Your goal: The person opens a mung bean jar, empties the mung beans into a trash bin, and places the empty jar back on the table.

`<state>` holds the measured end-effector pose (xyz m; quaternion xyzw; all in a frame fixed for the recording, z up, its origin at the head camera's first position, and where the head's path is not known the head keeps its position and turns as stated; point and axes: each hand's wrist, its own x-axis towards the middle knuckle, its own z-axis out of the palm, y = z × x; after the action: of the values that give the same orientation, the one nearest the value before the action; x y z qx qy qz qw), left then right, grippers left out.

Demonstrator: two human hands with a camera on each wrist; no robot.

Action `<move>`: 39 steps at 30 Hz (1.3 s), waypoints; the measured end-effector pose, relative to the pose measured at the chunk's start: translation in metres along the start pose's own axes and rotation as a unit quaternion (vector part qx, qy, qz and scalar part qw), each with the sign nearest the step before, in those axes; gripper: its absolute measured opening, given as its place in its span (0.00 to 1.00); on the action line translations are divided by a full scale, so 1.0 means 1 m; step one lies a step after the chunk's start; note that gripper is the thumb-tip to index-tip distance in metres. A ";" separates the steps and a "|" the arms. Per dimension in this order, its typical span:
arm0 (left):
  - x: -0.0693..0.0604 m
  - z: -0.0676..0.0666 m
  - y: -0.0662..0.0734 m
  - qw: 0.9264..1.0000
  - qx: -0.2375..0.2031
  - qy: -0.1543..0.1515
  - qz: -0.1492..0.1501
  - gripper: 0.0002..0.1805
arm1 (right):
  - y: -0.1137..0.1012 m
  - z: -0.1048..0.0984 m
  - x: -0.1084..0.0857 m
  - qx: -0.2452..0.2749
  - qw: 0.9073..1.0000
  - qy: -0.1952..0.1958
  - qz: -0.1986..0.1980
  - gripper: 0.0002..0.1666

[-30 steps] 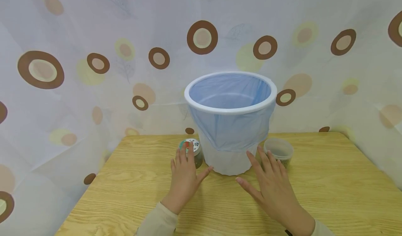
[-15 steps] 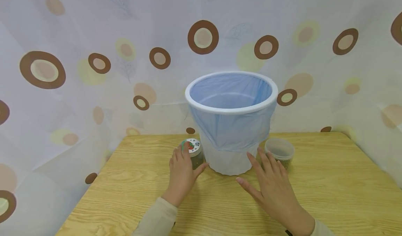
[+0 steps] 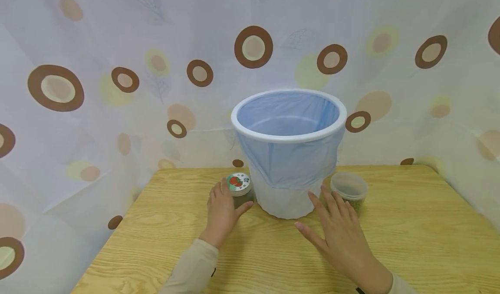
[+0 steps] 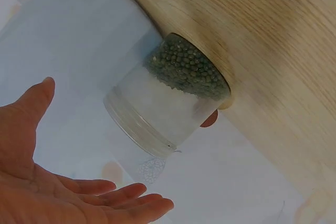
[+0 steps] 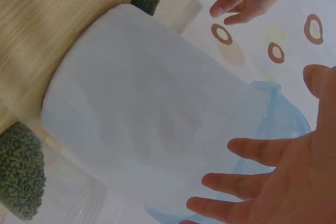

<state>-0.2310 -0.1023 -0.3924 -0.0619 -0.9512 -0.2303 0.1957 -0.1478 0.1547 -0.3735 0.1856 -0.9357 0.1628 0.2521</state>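
The left hand [image 3: 221, 216], fingers loosely extended and gripping nothing, hovers apart from the lidded jar [image 3: 242, 189] of green beans [image 4: 186, 69], which stands upright on the wooden table [image 3: 164, 224] just left of the white bin [image 3: 287, 203]; this looks like a reach toward that jar, and a hold on it would call for bringing the palm closer and curling thumb and fingers around its wall. Beyond the bin, with its blue liner [image 3: 297, 163] hanging below the rim, the right hand [image 3: 343, 242] is spread, likewise holding nothing, near the other jar [image 3: 349, 184], seemingly lidless.
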 end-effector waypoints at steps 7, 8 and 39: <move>0.004 -0.001 -0.006 0.999 -0.006 -0.025 -0.020 0.55 | -0.001 0.000 0.000 0.000 1.000 -0.005 0.004 0.42; 0.005 -0.001 -0.007 0.999 -0.008 -0.028 -0.021 0.55 | -0.001 0.000 0.000 0.000 1.000 -0.004 0.004 0.42; 0.034 0.016 -0.023 0.976 -0.125 -0.131 -0.117 0.57 | 0.002 0.002 -0.001 0.008 1.000 -0.010 0.007 0.41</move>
<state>-0.2728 -0.1144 -0.4014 -0.0043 -0.9329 -0.3587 0.0315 -0.1488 0.1561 -0.3763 0.1826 -0.9381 0.1701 0.2400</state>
